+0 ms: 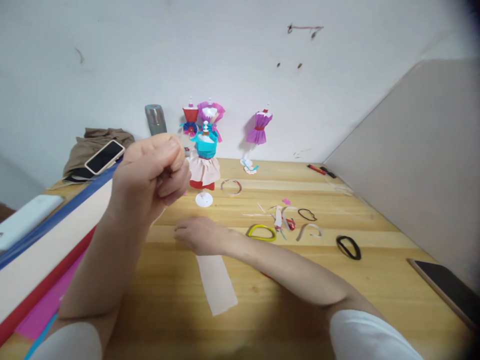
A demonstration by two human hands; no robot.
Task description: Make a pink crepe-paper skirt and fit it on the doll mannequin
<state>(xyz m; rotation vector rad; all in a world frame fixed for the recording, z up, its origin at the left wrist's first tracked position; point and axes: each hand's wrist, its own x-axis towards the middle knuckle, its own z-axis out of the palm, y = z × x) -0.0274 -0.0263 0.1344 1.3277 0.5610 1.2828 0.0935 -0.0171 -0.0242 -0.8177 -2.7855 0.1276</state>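
Observation:
My left hand (155,172) is raised over the left side of the table, its fingers curled into a fist. What it holds, if anything, is hidden inside. My right hand (200,236) is low over the wood, back up and fingers pointing left; the fingertips are hard to make out. A pale pink paper strip (217,285) lies on the table just below that hand. Behind both hands stands a small white dress form (204,200) wearing a turquoise top (206,147) and a pale pink ruffled skirt (204,171) over a red layer.
More dressed forms stand behind, including one in a purple dress (259,129). Scraps (279,217), a yellow band (262,232) and a black band (348,247) lie right of centre. Coloured sheets (56,255) and a phone (105,156) are left; a dark tablet-like object (444,287) is right.

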